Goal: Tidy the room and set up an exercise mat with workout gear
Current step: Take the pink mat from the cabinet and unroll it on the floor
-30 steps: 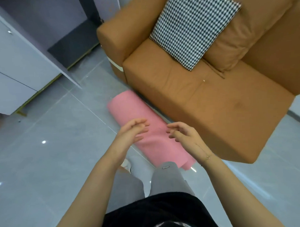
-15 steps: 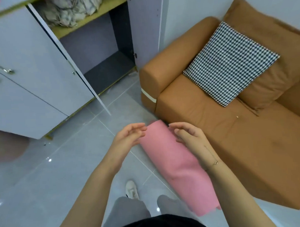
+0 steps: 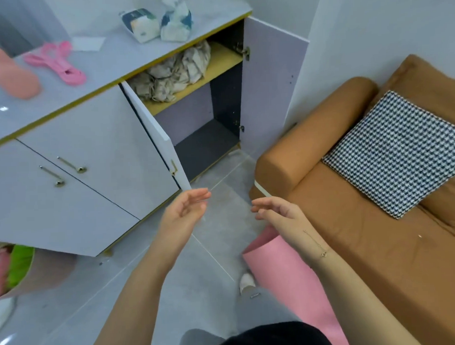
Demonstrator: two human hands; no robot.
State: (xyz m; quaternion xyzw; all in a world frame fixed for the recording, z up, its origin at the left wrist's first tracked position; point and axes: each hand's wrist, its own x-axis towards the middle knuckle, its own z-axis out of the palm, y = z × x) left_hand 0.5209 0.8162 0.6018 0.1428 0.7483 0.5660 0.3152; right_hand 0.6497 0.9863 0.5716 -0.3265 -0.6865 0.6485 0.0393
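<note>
Crumpled cloth [image 3: 177, 70] fills the open cabinet [image 3: 270, 88] shelf [image 3: 222, 61]

Grey tile floor [image 3: 71, 319], lilac cabinet [image 3: 91, 141] w/ door open, tan sofa [image 3: 365, 245], white wall [image 3: 371, 25].

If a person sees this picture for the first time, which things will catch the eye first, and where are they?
Two bare, open hands, left and right, reach forward in the middle, holding nothing. Below the right one a rolled pink mat lies on the grey floor beside the brown sofa, which carries a checked cushion. Behind the hands a cabinet stands with its doors open, crumpled cloth on its shelf.
</note>
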